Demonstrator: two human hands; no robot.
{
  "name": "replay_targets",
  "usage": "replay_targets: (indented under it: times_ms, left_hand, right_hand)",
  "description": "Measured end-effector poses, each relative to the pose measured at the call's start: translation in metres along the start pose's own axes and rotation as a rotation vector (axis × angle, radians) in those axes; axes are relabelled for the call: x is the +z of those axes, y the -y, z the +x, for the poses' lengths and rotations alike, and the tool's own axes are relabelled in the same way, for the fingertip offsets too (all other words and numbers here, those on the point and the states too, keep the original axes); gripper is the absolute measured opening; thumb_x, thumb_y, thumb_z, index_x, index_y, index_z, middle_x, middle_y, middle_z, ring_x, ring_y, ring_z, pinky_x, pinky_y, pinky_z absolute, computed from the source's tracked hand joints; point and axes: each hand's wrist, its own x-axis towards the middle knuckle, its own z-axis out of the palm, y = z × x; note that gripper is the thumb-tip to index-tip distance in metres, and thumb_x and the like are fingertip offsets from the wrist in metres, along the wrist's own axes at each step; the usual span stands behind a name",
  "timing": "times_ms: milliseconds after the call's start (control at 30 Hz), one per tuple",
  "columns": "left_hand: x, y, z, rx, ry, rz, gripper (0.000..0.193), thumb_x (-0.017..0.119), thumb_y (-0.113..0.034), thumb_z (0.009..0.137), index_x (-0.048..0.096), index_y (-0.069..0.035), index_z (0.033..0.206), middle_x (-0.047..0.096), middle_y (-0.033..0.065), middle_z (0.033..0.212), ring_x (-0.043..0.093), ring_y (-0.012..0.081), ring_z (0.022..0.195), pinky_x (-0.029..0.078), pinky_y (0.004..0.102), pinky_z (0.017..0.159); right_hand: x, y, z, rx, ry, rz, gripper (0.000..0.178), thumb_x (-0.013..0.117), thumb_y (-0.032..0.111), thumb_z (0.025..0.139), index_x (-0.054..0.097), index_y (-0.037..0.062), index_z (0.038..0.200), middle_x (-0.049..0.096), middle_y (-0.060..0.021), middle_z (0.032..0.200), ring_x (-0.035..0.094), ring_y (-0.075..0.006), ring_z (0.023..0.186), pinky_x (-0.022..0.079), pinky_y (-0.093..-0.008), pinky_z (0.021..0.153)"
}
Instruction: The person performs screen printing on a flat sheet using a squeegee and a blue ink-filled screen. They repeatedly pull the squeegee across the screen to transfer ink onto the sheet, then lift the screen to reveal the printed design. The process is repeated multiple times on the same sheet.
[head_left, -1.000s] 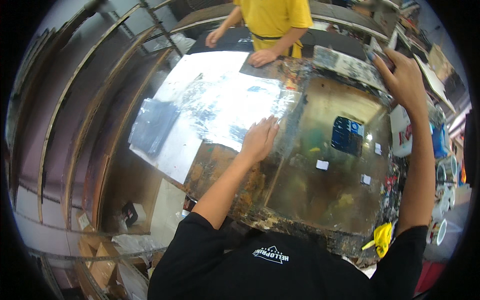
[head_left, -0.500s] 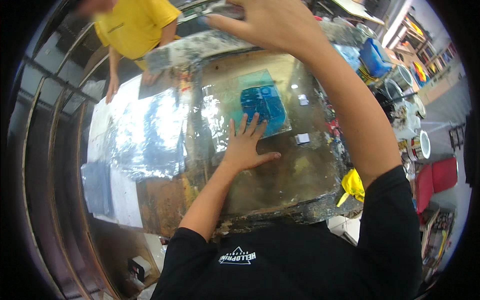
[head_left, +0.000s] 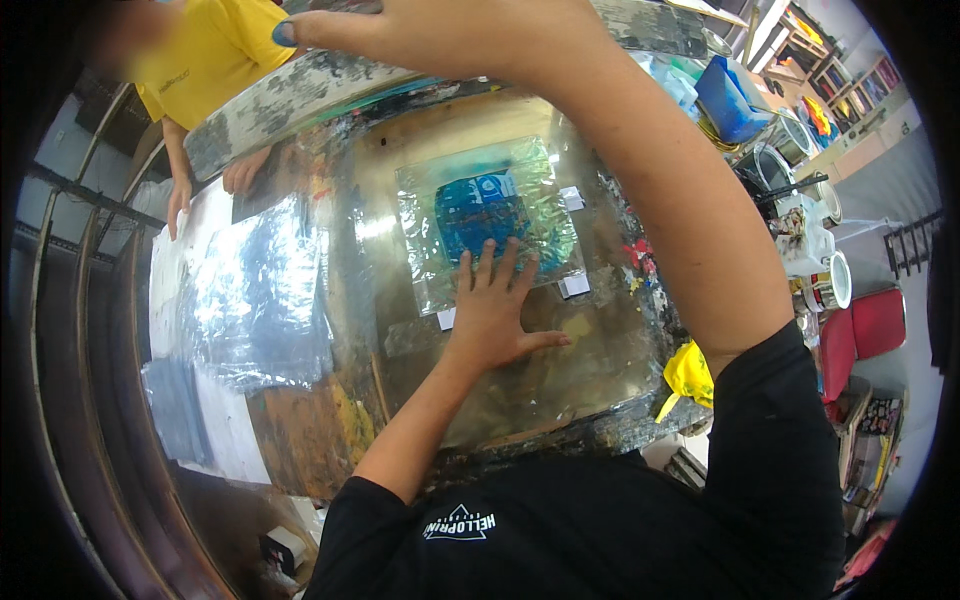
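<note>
My left hand lies spread, its fingertips on a clear plastic bag on the worktable. A blue printed patch with pale lettering shows in the middle of the bag. Small white tabs sit along the bag's edges. Above the far side of the table, my right hand is held up, the thumb stretched left with a blue-stained tip. The picture's upper edge cuts off its other fingers, so whether they hold anything is hidden. Just beyond it runs a paint-smeared grey bar.
On the left, a stack of clear plastic sheets lies over white paper. A person in a yellow shirt stands behind it, hands near the stack. Right of the table are a yellow cloth, a blue container and several paint tubs.
The clear bag now lies straighter, its right edge by the white tabs. My right hand appears farther left, and my left hand remains spread on the bag. The whole view has shifted slightly.
</note>
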Motion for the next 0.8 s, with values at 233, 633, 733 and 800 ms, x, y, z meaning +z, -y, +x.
replay_targets:
  times_ms: [233,633,733,800]
  left_hand:
    - [-0.057,0.005,-0.013,-0.263,-0.219,-0.345,0.100,0.082,-0.065,0.080,0.052,-0.004,0.153,0.059,0.0224,0.147,0.057,0.0381,0.136,0.044,0.0507,0.115]
    - [-0.096,0.050,-0.095,-0.691,-0.560,-1.010,0.066,0.101,-0.018,0.069,0.068,0.000,0.123,0.077,0.0081,0.109,0.072,0.0163,0.098,0.059,0.0358,0.089]
    - [-0.047,0.056,-0.115,-0.644,-0.566,-0.441,0.088,0.101,-0.046,0.062,0.068,-0.001,0.130,0.077,0.0086,0.105,0.068,0.0233,0.097,0.046,0.0407,0.098]
    - [-0.026,0.064,-0.121,-0.607,-0.563,-0.228,0.110,0.096,-0.064,0.057,0.064,0.001,0.139,0.077,0.0095,0.103,0.063,0.0289,0.097,0.034,0.0411,0.100]
  right_hand:
    - [0.003,-0.002,-0.003,0.049,0.055,-0.012,0.075,0.049,0.065,0.101,0.072,-0.0018,0.075,0.070,-0.0198,0.071,0.071,-0.0356,0.074,0.051,-0.0514,0.087]
    - [0.068,0.035,-0.168,0.007,0.499,-0.004,0.066,0.067,0.012,0.081,0.050,-0.0033,0.143,0.063,-0.0166,0.113,0.060,-0.0355,0.108,0.045,-0.0498,0.088]
    - [0.079,0.047,-0.208,0.021,0.524,0.129,0.035,0.065,0.006,0.081,0.068,0.0071,0.116,0.063,-0.0129,0.108,0.059,-0.0337,0.105,0.045,-0.0481,0.087]
    - [0.083,0.050,-0.219,0.065,0.475,0.190,0.031,0.065,0.004,0.080,0.071,0.0097,0.109,0.065,-0.0120,0.107,0.059,-0.0344,0.104,0.045,-0.0481,0.087]
